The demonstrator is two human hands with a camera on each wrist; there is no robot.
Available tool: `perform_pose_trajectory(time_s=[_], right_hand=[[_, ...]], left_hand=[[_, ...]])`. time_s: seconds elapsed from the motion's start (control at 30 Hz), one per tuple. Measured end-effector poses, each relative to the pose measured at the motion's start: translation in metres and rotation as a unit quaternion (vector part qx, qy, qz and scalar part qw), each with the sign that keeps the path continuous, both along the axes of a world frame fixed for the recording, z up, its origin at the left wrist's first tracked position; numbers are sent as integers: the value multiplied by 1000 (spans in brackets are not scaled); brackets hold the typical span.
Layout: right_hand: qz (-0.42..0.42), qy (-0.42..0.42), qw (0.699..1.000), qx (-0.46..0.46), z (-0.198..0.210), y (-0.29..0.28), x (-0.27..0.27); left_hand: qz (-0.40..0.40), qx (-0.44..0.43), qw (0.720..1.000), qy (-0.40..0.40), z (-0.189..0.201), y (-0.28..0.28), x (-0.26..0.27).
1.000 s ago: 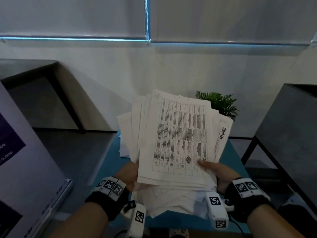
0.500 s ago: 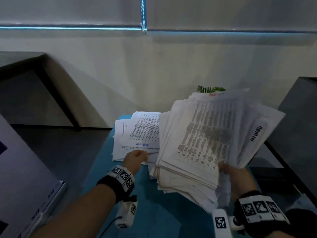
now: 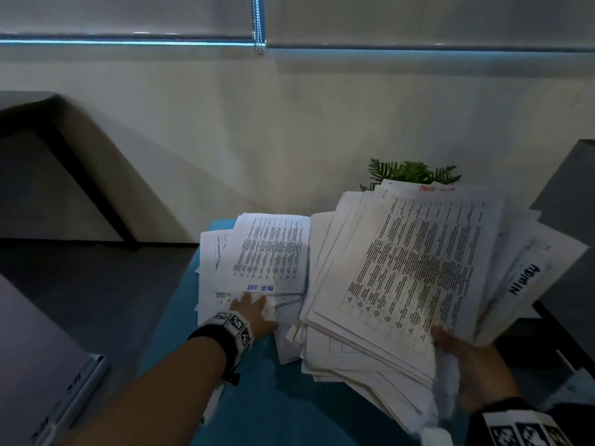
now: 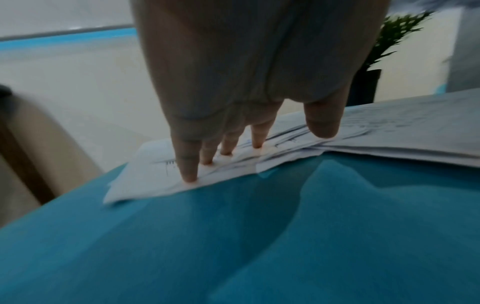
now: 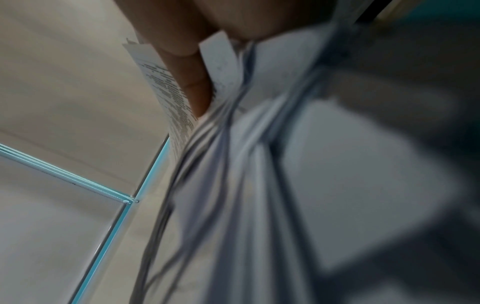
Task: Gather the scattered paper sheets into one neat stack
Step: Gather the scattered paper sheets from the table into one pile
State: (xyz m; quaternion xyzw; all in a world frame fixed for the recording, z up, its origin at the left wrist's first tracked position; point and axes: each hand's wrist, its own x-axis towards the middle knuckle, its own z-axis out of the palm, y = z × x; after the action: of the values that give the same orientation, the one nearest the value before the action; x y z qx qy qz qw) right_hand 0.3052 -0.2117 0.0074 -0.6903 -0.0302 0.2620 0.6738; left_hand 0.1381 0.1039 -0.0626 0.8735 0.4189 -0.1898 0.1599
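A thick, uneven bundle of printed sheets [image 3: 415, 272] is held up over the right side of the teal-covered table [image 3: 257, 397]. My right hand [image 3: 463, 358] grips its near edge, thumb on top; the right wrist view shows the thumb [image 5: 192, 78] pressed on the fanned bundle [image 5: 233, 185]. A smaller pile of loose sheets [image 3: 257, 259] lies on the table's far left part. My left hand [image 3: 254, 310] rests on its near edge with straight fingers [image 4: 188, 164] pressing the loose sheets [image 4: 161, 181] down on the table [image 4: 233, 236].
A small green plant [image 3: 409, 172] stands behind the bundle at the table's far end. A dark desk [image 3: 566, 194] is to the right, another dark desk [image 3: 38, 123] at far left, and a board [image 3: 35, 365] leans at the near left.
The bundle, held in both hands a second ago, has swung right in my right hand alone. My left hand let go, reached forward and now presses on the loose pile.
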Motion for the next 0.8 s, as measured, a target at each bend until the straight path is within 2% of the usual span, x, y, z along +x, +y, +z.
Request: perform_pose_trajectory(time_s=[0.13,0.2,0.3,0.37,0.43,0.5,0.63,0.8], right_hand=[[-17,-8,999,47,-4,7,-10],[-31,15,998,57,-18,6,-11],[-18,71,995,75,-20,7,-17],[17,105,991,75,-11,10,-25],[48,132,986,87,-9,13,-30],[54,119,988,89,-9,13,-33],[40,89,991,90,-16,14,-30],[24,104,992,73,-28,13,-25]], left_hand=[[-20,-31,999,-22,12,-21,-19],[-55,-49,996,-41,25,-35,-31],[-70,-81,994,-11,42,-57,-50],[-44,-68,997,5,47,-60,-59],[14,-23,999,-34,49,-50,-64],[82,30,993,-83,41,-31,-65],[186,9,981,-61,23,-6,-68],[195,48,979,-43,9,8,-67]])
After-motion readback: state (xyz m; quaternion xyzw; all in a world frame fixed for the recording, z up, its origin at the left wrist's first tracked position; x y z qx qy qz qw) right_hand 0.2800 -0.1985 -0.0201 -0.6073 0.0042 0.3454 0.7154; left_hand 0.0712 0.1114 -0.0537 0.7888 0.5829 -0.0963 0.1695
